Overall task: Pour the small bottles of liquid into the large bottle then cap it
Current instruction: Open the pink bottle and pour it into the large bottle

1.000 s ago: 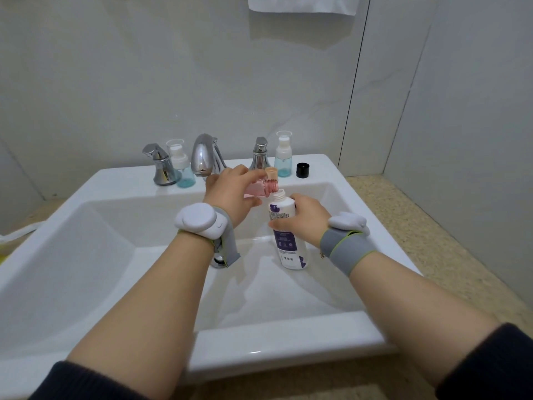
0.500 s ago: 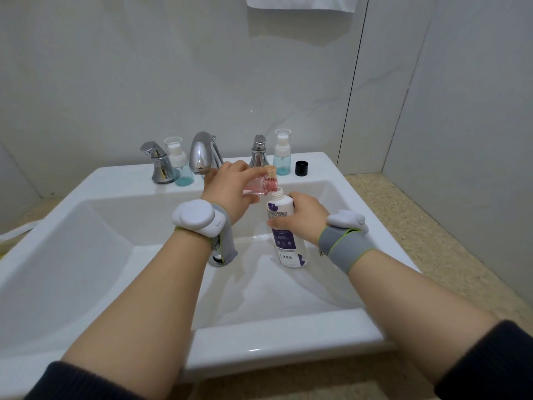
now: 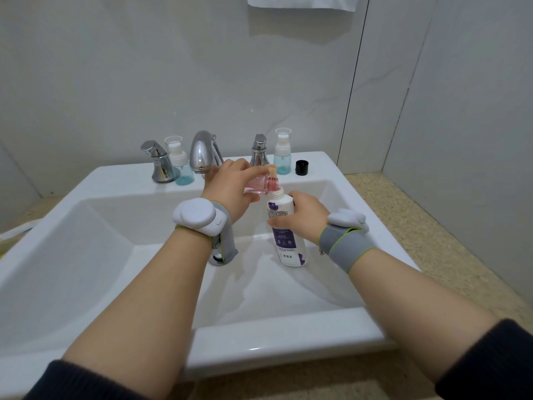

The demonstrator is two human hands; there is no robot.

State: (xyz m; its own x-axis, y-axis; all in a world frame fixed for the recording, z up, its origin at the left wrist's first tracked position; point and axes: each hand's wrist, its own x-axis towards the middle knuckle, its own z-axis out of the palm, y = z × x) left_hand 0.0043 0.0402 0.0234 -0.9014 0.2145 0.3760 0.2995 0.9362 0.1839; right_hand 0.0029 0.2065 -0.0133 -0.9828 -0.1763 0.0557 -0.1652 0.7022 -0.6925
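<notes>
A large white bottle (image 3: 288, 246) with a purple label stands uncapped in the sink basin, and my right hand (image 3: 302, 217) grips its upper body. My left hand (image 3: 230, 186) holds a small pink bottle (image 3: 261, 184) tipped on its side, its open neck resting at the large bottle's mouth. Two small blue bottles with pump tops stand on the sink's back ledge, one (image 3: 180, 163) left of the faucet and one (image 3: 282, 153) at the right handle. A black cap (image 3: 302, 167) lies beside the right blue bottle.
The white sink (image 3: 86, 255) has a chrome faucet (image 3: 203, 151) with a handle on each side, and a drain (image 3: 217, 258) below my left wrist. A white towel (image 3: 302, 1) hangs on the wall above. Speckled floor lies to the right.
Both hands and bottles keep the same pose; the pink bottle stays tipped at the large bottle's mouth. Only the camera view shifts slightly.
</notes>
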